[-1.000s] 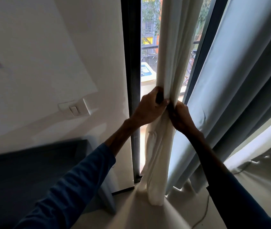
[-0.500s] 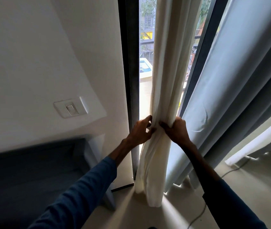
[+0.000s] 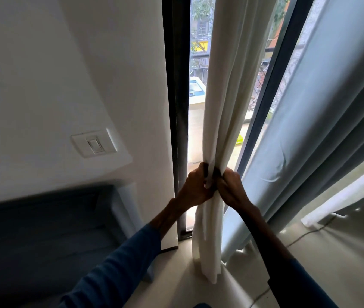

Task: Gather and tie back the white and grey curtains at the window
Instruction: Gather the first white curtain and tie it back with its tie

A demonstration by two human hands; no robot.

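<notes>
Both hands clamped on the bunched white curtain point(image 3: 225, 96) at frame centre: left hand point(image 3: 195, 188) grips its left side, right hand point(image 3: 232, 187) its right, knuckles nearly touching. Grey curtain point(image 3: 323, 121) hangs loose on the right. Wall switch point(image 3: 94, 144) centre-left.

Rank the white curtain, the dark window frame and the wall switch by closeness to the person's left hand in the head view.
1. The white curtain: gripped by the left hand.
2. The dark window frame: just left of it.
3. The wall switch: farther left on the wall.
</notes>
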